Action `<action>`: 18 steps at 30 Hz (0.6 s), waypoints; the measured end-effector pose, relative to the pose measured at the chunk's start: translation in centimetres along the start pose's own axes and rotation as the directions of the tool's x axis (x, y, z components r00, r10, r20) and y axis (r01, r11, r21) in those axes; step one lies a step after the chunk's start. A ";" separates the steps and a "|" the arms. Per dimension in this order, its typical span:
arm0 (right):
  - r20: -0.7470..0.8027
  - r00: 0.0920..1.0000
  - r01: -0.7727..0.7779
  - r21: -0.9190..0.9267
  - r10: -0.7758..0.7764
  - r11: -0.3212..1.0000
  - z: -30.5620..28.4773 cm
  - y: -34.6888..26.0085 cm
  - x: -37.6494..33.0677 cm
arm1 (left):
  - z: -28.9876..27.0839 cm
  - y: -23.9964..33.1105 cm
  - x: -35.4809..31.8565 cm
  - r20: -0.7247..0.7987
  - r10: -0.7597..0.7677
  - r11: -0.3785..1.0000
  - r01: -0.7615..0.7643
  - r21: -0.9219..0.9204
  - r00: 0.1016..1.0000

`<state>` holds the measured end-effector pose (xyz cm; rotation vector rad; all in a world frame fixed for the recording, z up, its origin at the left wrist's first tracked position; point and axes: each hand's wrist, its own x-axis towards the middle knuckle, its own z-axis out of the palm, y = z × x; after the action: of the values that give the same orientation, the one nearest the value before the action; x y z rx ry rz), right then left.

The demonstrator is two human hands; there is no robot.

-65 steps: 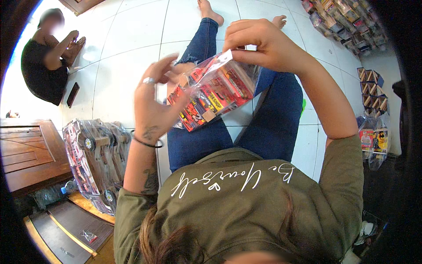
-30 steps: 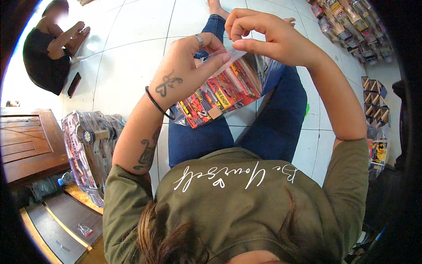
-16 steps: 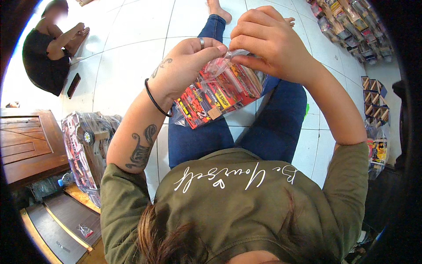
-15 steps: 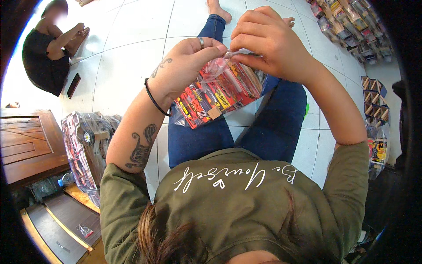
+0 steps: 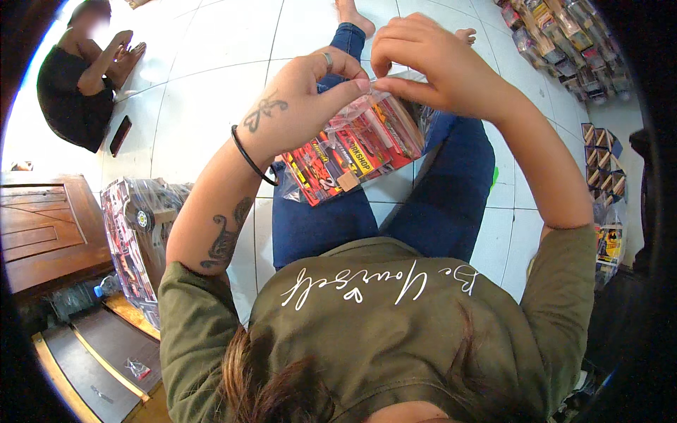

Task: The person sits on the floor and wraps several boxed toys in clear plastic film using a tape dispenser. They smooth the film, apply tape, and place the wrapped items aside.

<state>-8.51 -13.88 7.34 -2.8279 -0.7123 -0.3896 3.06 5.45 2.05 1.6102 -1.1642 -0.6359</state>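
Observation:
A clear plastic bag (image 5: 352,151) packed with flat, red and yellow printed packs lies tilted across my thighs. Its gathered top edge comes up between my hands. My left hand (image 5: 317,88), with a ring on one finger, pinches that edge between thumb and forefinger. Close beside it, my right hand (image 5: 423,67) also pinches the plastic at the thumb and forefinger, its other fingers curled above. The fingertips of both hands nearly meet. A small tan patch (image 5: 348,182) shows at the bag's near side.
Wrapped stacks of packages (image 5: 564,46) stand at the far right, with a wooden rack-like stack (image 5: 601,158) nearer. At left are a plastic-wrapped printed bundle (image 5: 134,233) and a brown wooden panel (image 5: 49,229). Another person (image 5: 77,84) sits far left near a phone (image 5: 121,136) on the tiles.
My left hand has turned and shifted a little, its back now more in view. My right hand has shifted slightly, its fingers less tightly bunched. The bag has hardly moved.

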 end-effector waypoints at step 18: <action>-0.004 0.999 0.049 -0.013 -0.049 0.999 -1.7 0.7 -1.0 | 2.1 1.1 -1.6 -0.144 0.381 0.766 -0.224 0.603 0.913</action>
<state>-9.34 -15.32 8.57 -2.8251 -0.7821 -0.4102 0.23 6.00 2.05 1.8649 -1.4626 0.1758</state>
